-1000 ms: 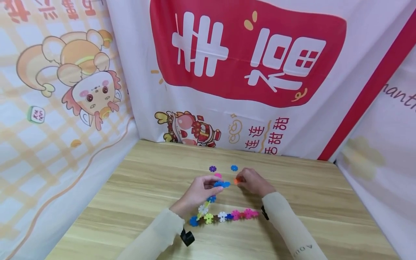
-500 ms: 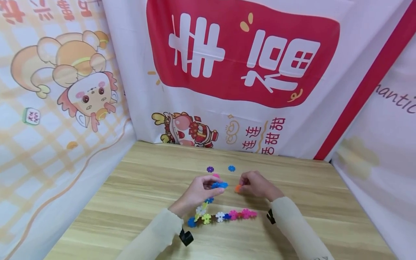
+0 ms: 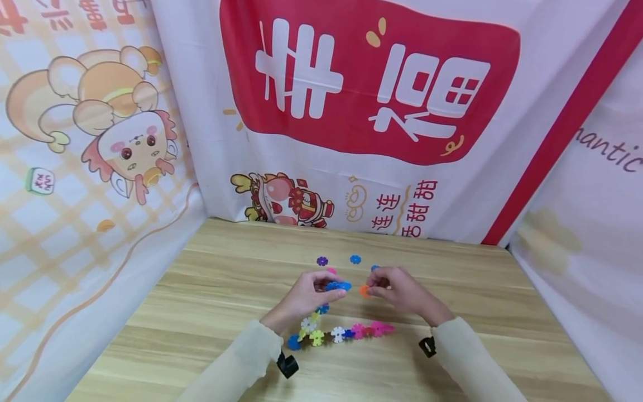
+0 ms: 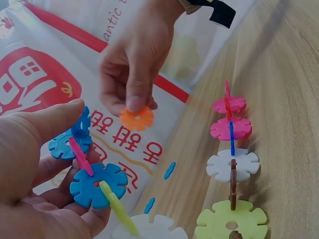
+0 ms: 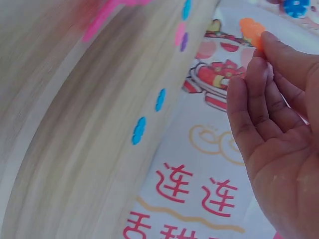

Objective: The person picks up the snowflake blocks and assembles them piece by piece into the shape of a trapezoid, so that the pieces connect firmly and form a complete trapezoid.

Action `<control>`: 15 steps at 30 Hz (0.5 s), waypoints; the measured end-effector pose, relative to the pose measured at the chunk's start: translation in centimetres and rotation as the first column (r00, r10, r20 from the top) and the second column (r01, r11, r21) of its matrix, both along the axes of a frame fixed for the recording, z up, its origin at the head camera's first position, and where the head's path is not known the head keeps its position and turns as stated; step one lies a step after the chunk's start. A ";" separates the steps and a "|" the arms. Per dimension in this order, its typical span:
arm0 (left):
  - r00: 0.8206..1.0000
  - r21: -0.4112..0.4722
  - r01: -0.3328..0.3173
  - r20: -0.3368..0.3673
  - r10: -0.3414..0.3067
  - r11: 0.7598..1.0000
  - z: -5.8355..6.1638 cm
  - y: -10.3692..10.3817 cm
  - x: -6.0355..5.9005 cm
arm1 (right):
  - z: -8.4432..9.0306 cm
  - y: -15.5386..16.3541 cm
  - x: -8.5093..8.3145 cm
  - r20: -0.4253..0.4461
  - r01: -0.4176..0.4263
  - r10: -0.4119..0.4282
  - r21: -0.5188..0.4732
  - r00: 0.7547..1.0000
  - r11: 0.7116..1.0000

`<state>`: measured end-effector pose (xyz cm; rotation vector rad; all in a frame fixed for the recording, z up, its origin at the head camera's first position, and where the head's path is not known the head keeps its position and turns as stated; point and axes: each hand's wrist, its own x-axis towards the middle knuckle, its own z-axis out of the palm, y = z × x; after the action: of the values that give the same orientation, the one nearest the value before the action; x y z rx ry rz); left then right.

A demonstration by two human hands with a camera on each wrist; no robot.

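My left hand (image 3: 301, 293) holds the raised end of a chain of notched flower-shaped plastic discs. Blue discs (image 4: 98, 185) with a pink disc (image 4: 81, 157) slotted between them lie against its fingers in the left wrist view. From there the chain runs down through a yellow disc (image 4: 118, 207), then bends along the table past a white disc (image 4: 233, 164) to pink discs (image 4: 231, 128). Thumb and fingertips of my right hand (image 3: 404, 290) pinch a single orange disc (image 4: 136, 118), facing the blue end with a small gap between.
Behind the hands on the wooden table (image 3: 226, 262) lie a loose purple disc (image 3: 322, 261), a blue disc (image 3: 355, 259), a pink disc (image 3: 331, 271) and another blue disc (image 3: 374, 268), partly covered by the right hand. Printed cloth (image 3: 301, 151) stands around the table.
The right hand has drawn back toward the person with the orange disc, and a blue disc behind it now shows. The left hand keeps its hold, nearly still. The head view has shifted slightly.
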<state>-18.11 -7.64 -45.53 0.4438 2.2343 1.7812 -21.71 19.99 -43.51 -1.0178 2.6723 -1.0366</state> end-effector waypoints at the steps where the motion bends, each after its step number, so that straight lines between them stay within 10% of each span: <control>1: 1.000 0.000 0.002 0.001 -0.002 1.000 0.0 0.0 0.0 | 0.2 0.0 0.2 0.000 -0.007 0.007 -0.020 1.000 1.000; 15: 1.000 -0.019 0.019 -0.001 -0.019 1.000 0.0 0.2 -0.1 | 1.8 -1.2 1.5 0.011 -0.009 0.010 -0.116 1.000 0.993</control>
<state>-18.18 -7.40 -45.50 0.4613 2.2388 1.7488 -20.26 18.80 -41.69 -1.0394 2.6226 -1.2042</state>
